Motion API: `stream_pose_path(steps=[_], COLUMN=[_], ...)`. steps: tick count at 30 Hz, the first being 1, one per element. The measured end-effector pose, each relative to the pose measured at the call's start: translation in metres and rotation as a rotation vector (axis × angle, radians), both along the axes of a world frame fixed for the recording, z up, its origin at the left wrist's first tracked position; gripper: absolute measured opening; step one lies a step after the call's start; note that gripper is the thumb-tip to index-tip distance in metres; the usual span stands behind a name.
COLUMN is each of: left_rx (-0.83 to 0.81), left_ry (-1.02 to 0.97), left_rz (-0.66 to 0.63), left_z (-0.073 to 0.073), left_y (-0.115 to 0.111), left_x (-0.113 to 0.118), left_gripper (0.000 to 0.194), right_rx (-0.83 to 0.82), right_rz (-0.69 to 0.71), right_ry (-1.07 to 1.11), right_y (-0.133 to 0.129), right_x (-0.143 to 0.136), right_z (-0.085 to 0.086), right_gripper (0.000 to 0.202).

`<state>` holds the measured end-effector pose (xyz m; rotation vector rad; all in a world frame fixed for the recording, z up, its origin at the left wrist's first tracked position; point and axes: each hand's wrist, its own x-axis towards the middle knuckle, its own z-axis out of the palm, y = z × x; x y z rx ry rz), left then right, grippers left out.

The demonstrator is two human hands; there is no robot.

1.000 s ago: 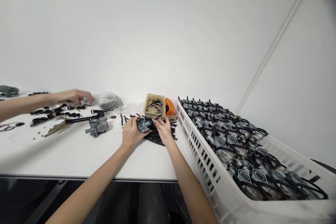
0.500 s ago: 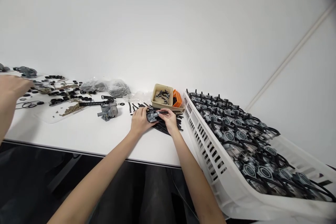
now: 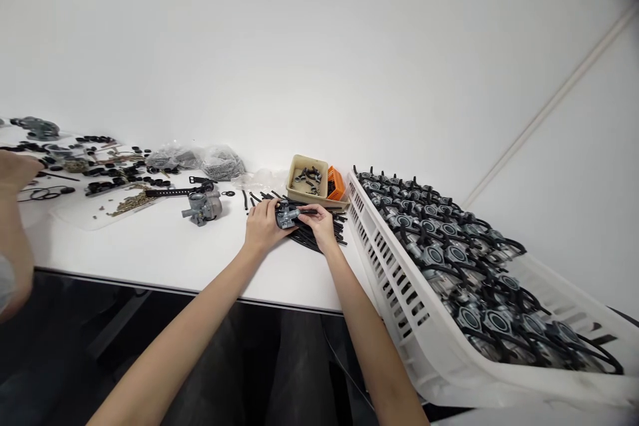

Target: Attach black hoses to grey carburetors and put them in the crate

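Observation:
A grey metal carburetor point(image 3: 286, 215) is gripped in my left hand point(image 3: 263, 225), its fingers wrapped round the body. My right hand point(image 3: 322, 225) pinches a short black rubber hose point(image 3: 306, 212) at the carburetor's right side; the hose's end meets the metal there, though how far it sits on cannot be made out. Under and behind both hands lies a spread of loose black hoses point(image 3: 310, 239). Left of my hands a second carburetor point(image 3: 202, 208) stands on the white table point(image 3: 150, 259).
A large white crate point(image 3: 389, 279) of carburetors with hoses stands at right. Behind my hands are a beige bin point(image 3: 294, 180) and an orange basket point(image 3: 339, 181). Bagged parts point(image 3: 222, 163), a watch point(image 3: 174, 192) and brass pieces point(image 3: 132, 203) lie left. A co-worker's arm point(image 3: 14, 226) reaches in.
The co-worker's arm at the far left has shifted left and lower. My hands hold the carburetor and hose in nearly the same place; the view has turned slightly.

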<state>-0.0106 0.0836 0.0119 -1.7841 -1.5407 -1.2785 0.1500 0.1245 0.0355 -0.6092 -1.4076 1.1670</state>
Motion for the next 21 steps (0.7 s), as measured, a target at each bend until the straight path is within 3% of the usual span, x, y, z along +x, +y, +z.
stream_pose_path(steps=[21], left_rx=[0.007], left_ry=[0.037], left_rz=[-0.024], left_z=[-0.003], left_y=[0.0014], left_x=[-0.0012], left_gripper=[0.072], right_rx=[0.065], right_rz=[-0.094], right_ry=[-0.094], right_y=[0.0026], right_x=[0.001], right_z=[0.0012], right_gripper=[0.023])
